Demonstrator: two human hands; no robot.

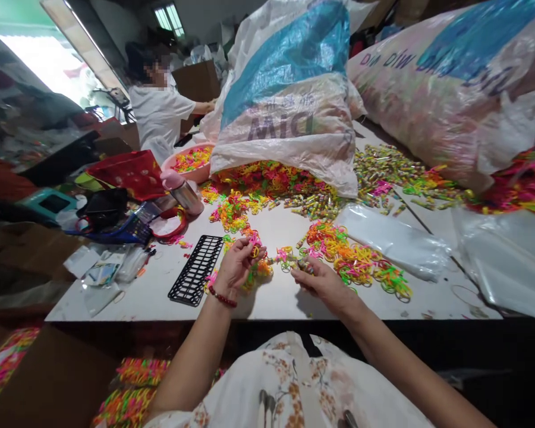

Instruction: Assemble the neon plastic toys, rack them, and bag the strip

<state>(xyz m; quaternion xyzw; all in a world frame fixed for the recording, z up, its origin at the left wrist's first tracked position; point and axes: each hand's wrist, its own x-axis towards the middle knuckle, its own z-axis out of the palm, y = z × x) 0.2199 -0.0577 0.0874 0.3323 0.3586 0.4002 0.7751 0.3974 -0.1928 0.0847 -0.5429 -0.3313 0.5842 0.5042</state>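
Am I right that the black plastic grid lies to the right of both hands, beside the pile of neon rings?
Not quite. In the head view the black plastic grid lies left of both hands, next to the left hand; the right hand is farther away. Neon rings are there.

Both bare forearms reach forward from the lower edge of the view and draw toward each other. The left hand (237,266) is raised on a bent wrist, back toward the camera, fingers curled inward into a closed pinching grip; a dark red bead bracelet circles its wrist. The right hand (321,282) lies lower and flatter, knuckles up, fingers folded and fingertips aimed at the left hand, just apart from it.
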